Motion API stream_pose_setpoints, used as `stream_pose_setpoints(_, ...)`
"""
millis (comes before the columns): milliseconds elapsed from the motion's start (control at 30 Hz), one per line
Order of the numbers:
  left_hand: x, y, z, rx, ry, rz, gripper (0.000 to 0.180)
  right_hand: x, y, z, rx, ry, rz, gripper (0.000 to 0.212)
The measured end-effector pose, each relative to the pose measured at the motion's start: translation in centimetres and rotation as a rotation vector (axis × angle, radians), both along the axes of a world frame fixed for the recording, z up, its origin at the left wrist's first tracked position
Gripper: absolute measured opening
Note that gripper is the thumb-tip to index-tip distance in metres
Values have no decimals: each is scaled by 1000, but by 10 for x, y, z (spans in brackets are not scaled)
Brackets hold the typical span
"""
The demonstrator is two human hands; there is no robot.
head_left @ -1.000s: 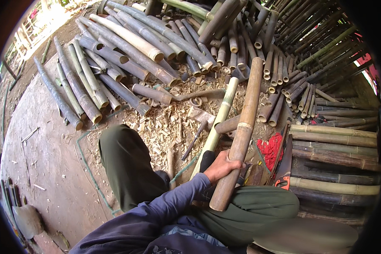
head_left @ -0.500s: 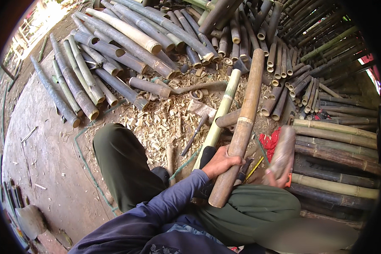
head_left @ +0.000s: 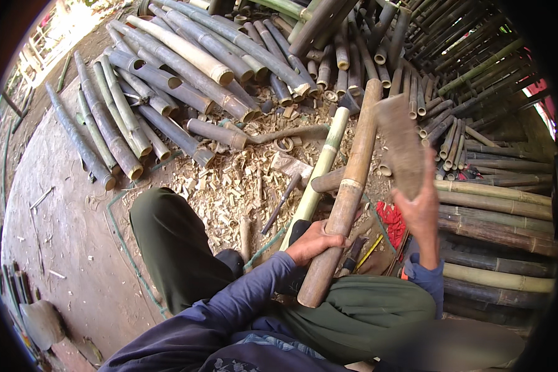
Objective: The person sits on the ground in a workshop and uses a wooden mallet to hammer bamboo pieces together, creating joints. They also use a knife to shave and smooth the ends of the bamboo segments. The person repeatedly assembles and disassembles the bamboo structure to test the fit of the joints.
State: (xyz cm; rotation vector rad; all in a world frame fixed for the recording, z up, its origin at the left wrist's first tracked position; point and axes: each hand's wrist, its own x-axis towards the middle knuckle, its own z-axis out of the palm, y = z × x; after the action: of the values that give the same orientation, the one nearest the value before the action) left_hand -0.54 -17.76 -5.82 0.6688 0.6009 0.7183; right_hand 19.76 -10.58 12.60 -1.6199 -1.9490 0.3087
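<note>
A brown bamboo pole (head_left: 347,192) slants up and away from my lap. My left hand (head_left: 315,243) is closed around its lower part. Beneath the pole sticks out the end of a short bamboo piece (head_left: 326,181), lying crosswise. Just left of it leans a pale green bamboo pole (head_left: 321,172). On the right, my right hand (head_left: 419,208) is closed on a broad-bladed chopping knife (head_left: 402,144), smeared by motion. The blade is raised beside the upper half of the brown pole, and a gap shows between them. My fingers hide the knife's handle.
Wood chips (head_left: 229,198) litter the ground ahead, with a dark rod-like tool (head_left: 281,203) among them. Cut bamboo poles (head_left: 192,68) lie far left; more bamboo (head_left: 496,239) is stacked at right. A red cloth (head_left: 390,222) and a green cord (head_left: 119,232) lie nearby.
My right hand has risen from beside my right knee, bringing the knife up and forward alongside the pole. My left hand keeps its hold, and the pole's near end has shifted slightly left.
</note>
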Motion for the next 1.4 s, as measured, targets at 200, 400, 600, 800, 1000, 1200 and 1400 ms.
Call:
stream_pose_setpoints(200,12,2,5,65,-7,8,89,20,10,-53,145,-264,92,115)
stream_pose_setpoints(400,-1,8,-13,8,137,1,101,-2,24,-30,-27,-213,206,115)
stream_pose_setpoints(600,1,8,-13,22,159,-10,110,6,17,-28,366,-76,106,114)
stream_pose_setpoints(800,0,6,-30,45,260,69,109,9,23,-56,13,-281,181,119)
stream_pose_setpoints(1000,-3,8,-23,53,222,78,107,7,3,-78,247,135,71,119)
stream_pose_setpoints(1200,-14,7,-18,19,255,47,98,6,0,-61,160,-148,123,121)
stream_pose_setpoints(1400,-23,12,-1,33,300,97,91,18,-10,-66,-58,-199,92,118)
